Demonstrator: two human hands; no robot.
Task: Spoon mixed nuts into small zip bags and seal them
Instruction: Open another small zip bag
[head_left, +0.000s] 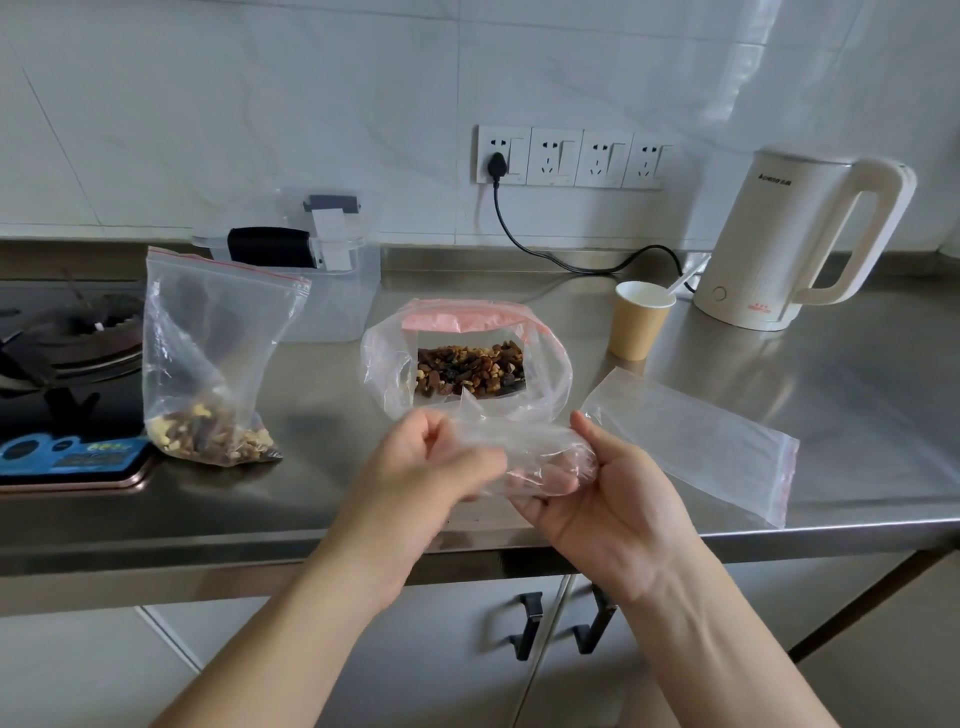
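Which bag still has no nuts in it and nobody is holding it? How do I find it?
Start at the white kettle on the right of the steel counter, then drop past the paper cup toward the counter's front edge. The empty zip bag lies flat there. Unlike the other bags, it holds no nuts and no hand touches it.

Soft even light, wide-angle edge bending

Seen over a stainless steel counter (831, 395): left hand (431, 462) and right hand (608, 499) pinching a small crumpled clear zip bag (524, 447). Just behind it, an open clear red-strip bag of mixed nuts (467, 364). Left, upright nut-bottomed zip bag (208, 353); right, flat empty zip bag (691, 441), brown paper cup (636, 325), cream kettle (795, 234).
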